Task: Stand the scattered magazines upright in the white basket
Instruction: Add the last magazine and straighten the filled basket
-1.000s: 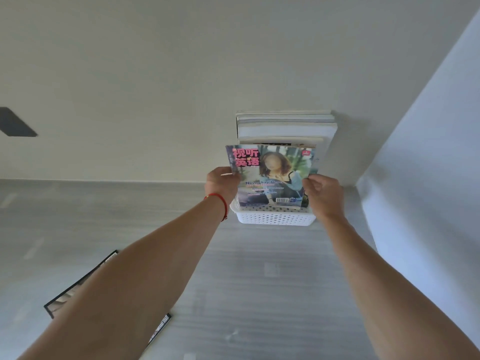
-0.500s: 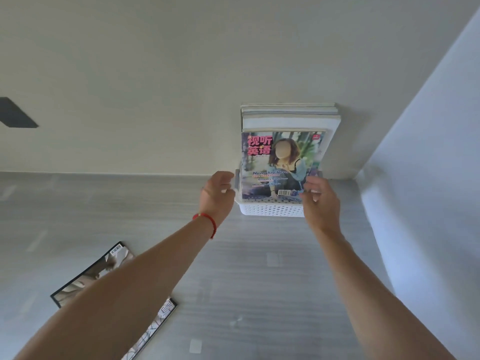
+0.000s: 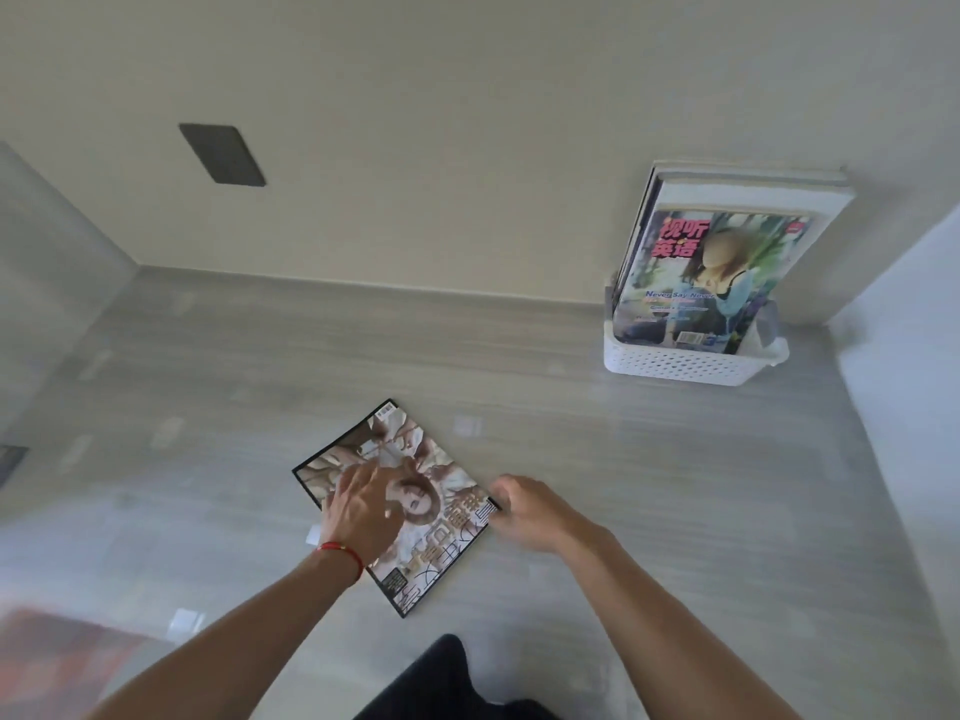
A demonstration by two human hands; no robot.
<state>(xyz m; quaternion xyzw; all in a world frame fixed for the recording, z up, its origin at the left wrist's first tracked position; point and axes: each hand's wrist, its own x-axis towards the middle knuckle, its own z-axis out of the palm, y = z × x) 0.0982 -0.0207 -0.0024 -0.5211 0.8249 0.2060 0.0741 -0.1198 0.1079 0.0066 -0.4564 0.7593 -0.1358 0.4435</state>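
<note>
A white perforated basket [image 3: 685, 365] stands on the floor by the wall at the right. Several magazines stand upright in it; the front one [image 3: 711, 283] has pink characters on its cover. One black-edged magazine [image 3: 436, 480] lies flat on the grey floor in the middle. My left hand [image 3: 363, 511], with a red string at the wrist, rests flat on its cover, fingers spread. My right hand [image 3: 530, 509] touches the magazine's right edge with curled fingers; I cannot tell whether it has a grip.
A cream wall runs behind the basket, with a dark plate [image 3: 222, 154] on it. A white panel [image 3: 904, 387] borders the floor at the right. A reddish rug corner [image 3: 57, 652] shows at lower left. My dark-clad knee [image 3: 441, 678] is at the bottom.
Both hands let go of the pink-titled magazine, which now stands in the basket. They came back down to the magazine lying on the floor, and the view swung left.
</note>
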